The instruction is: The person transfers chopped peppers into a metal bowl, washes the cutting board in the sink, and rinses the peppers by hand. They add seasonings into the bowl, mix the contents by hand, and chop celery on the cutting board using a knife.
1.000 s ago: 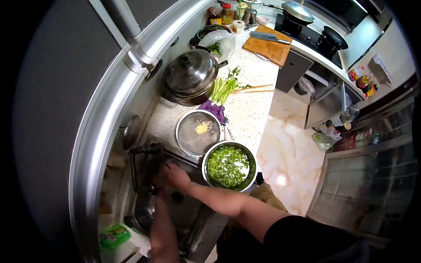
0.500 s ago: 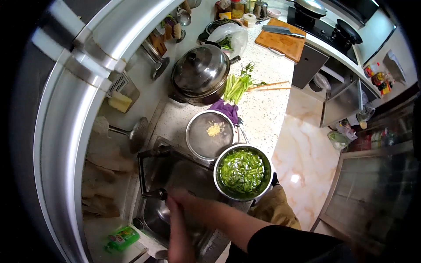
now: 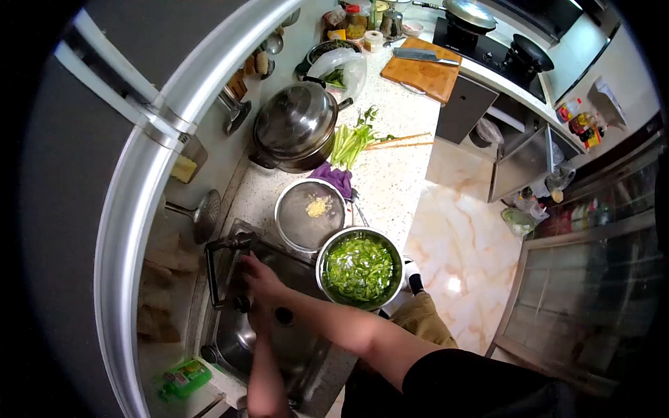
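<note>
Clerk: Where are the person's hands?

Inspector: Both are over the sink (image 3: 303, 348), close together beside the black faucet (image 3: 213, 275). The right hand (image 3: 263, 280) has its fingers partly extended near the faucet's base; whether it grips anything cannot be told. The left hand (image 3: 260, 317) is partly covered by the right and lies in shadow near the end of the spout. Its grasp cannot be told either.

Clerk: Condition of the sink?

Inspector: Metal, with wet-looking glints and a dark round drain (image 3: 283, 316) just beside the right wrist.

Clerk: And adjacent to it?

Inspector: A round metal pot (image 3: 402, 270), holding cut greens (image 3: 360, 265), is located at the sink's corner, beyond the right forearm. Next to it is a shallow round pan (image 3: 291, 217) bearing pale yellow bits (image 3: 319, 206).

Clerk: Further along the surface (image 3: 398, 187)?

Inspector: A purple cloth (image 3: 332, 178) touches the pan's far edge. Noted beyond it: green stalks (image 3: 350, 146), a pair of chopsticks (image 3: 401, 141) and a large lidded pot (image 3: 296, 125). A cleaver (image 3: 416, 53) lies flat on a wooden board (image 3: 425, 75), well apart from both hands.
</note>
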Demonstrator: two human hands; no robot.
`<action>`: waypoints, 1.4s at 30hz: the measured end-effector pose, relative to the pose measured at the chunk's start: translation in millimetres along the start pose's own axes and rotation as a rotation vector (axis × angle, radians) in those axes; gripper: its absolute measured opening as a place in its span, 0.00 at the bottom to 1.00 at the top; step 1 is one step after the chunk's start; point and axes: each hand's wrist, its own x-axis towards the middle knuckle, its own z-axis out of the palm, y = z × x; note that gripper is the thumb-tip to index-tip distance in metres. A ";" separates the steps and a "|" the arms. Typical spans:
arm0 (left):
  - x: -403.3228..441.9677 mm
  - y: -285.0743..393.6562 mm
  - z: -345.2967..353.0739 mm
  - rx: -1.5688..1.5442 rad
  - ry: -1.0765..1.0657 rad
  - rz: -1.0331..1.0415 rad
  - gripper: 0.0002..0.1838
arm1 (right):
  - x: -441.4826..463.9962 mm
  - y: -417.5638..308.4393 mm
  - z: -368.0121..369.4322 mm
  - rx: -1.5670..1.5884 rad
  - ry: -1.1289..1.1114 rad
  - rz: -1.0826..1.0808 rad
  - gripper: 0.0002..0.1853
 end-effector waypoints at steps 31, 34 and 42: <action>-172.5 71.3 -31.2 0.082 -0.075 0.112 0.20 | -146.0 -147.6 -162.6 -1.214 -0.258 -0.250 0.21; -169.9 168.8 -6.6 -0.235 -0.149 0.006 0.19 | -139.3 -142.2 -221.1 -1.744 -0.214 0.265 0.42; -146.2 243.0 89.7 -0.938 -0.326 -0.349 0.29 | -131.2 -90.1 -227.5 -1.577 -0.664 0.145 0.39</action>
